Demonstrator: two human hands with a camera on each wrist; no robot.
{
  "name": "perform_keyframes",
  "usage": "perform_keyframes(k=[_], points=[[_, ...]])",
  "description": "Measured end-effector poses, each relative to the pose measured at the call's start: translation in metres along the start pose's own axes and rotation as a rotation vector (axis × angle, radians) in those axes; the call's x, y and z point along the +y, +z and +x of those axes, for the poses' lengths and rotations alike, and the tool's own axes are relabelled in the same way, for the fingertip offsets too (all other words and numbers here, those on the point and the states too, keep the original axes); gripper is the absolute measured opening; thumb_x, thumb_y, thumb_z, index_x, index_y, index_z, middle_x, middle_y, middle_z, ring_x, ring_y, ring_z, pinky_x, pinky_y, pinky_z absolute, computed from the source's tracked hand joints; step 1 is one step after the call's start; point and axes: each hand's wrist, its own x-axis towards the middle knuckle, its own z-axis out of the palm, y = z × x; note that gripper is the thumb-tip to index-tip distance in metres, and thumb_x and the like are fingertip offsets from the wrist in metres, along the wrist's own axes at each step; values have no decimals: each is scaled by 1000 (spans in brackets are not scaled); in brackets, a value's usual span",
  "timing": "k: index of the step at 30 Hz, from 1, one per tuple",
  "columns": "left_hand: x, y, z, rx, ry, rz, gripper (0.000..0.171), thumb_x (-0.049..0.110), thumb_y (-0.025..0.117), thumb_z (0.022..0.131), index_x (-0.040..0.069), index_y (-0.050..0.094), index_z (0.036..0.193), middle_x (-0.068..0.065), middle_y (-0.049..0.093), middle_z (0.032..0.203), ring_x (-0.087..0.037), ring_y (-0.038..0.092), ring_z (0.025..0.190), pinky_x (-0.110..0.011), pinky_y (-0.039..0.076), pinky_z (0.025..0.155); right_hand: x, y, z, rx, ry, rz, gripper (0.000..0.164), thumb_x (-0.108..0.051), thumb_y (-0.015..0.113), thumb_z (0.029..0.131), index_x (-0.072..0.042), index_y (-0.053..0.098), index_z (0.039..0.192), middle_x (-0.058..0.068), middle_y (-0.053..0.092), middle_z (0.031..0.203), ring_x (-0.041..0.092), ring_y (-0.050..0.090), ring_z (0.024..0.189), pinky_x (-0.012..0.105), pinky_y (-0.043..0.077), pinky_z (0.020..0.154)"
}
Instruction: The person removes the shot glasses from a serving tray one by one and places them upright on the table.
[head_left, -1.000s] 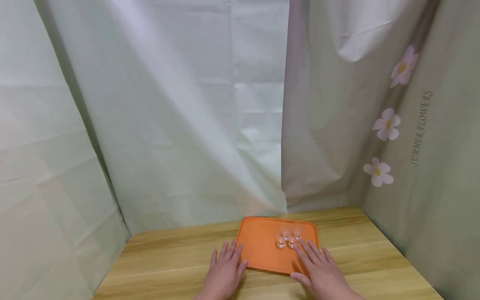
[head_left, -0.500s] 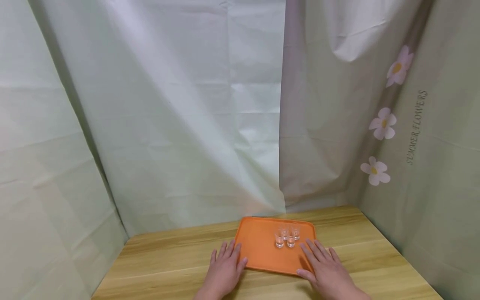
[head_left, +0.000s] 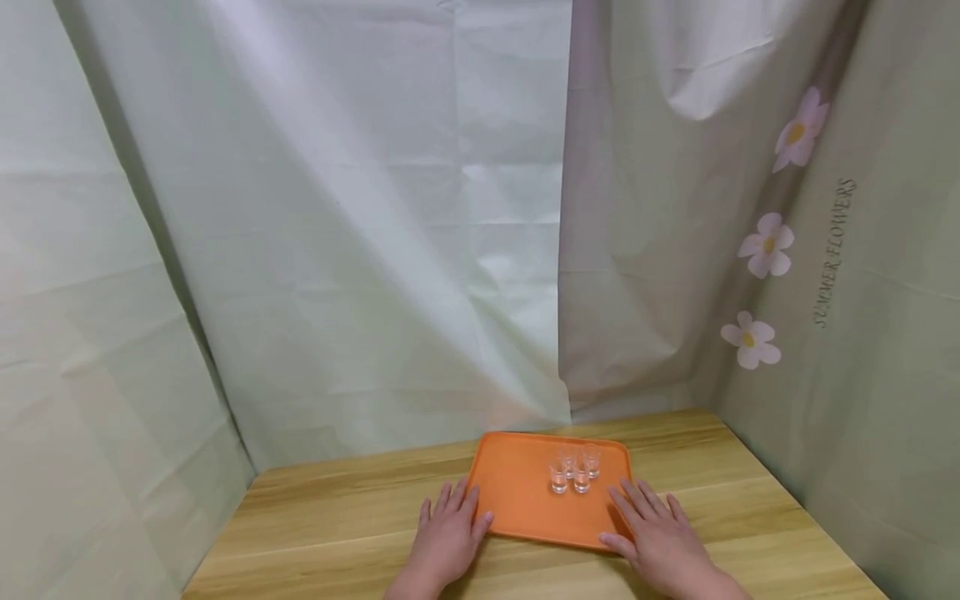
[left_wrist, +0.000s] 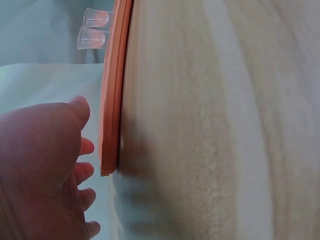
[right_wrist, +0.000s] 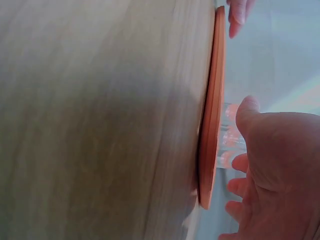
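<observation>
Glasses [head_left: 581, 477] (four) on orange tray [head_left: 513, 490]

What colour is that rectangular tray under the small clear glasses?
The rectangular tray is plain orange, rim included; the head view shows it best.

– Where does the tray [head_left: 517, 496] sit?
– On a table [head_left: 322, 517], close to the rear edge and somewhat right of the middle, with cloth [head_left: 375, 250] hanging behind and along both sides.
– And the glasses [head_left: 580, 477]?
– Four stand grouped on the tray, right of its middle: two in front, two just behind and set slightly farther right.
– Where are the person's hands?
– At the tray's front corners: the left hand [head_left: 445, 537] at the near-left one, the right hand [head_left: 663, 542] at the near-right, the glasses farther back than both.
– Which hand is nearer the glasses?
– The right; the left is across the tray's bare side.
</observation>
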Motion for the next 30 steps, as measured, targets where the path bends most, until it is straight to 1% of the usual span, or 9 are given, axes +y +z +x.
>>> perform_keyframes(k=[5, 7, 17, 25, 30], points=[[-3, 4, 0, -48, -27, 19, 58, 45, 59, 114, 2, 62, 153, -25, 51, 164, -56, 42, 152, -83, 29, 116, 2, 1, 1, -21, 25, 6, 76, -59, 64, 107, -6, 56, 161, 22, 44, 171, 50, 35, 159, 81, 22, 121], [-3, 3, 0, -69, -36, 19, 59, 45, 61, 113, 3, 62, 154, -25, 51, 164, -56, 41, 153, -84, 27, 117, 2, 2, 1, -27, 30, 3, 77, -59, 64, 107, -5, 57, 160, 22, 45, 170, 51, 36, 159, 81, 22, 121], [-2, 1, 2, -92, -57, 14, 61, 45, 64, 111, 3, 61, 155, -24, 50, 166, -57, 38, 155, -84, 24, 118, 2, 2, 3, -47, 52, 0, 79, -61, 65, 105, -2, 59, 157, 23, 49, 166, 52, 37, 157, 81, 22, 121], [0, -1, 5, -107, -70, 10, 62, 44, 65, 111, 3, 60, 157, -22, 49, 167, -55, 38, 156, -82, 22, 120, 2, 2, 4, -28, 51, -40, 82, -61, 66, 104, 1, 59, 156, 25, 52, 164, 51, 40, 156, 80, 24, 121], [1, -1, 4, -119, -76, 14, 63, 45, 64, 111, 3, 59, 157, -22, 49, 168, -54, 38, 156, -82, 22, 120, 0, 2, 3, -15, 63, -63, 86, -62, 68, 102, 4, 58, 155, 27, 52, 163, 52, 42, 155, 80, 24, 122]])
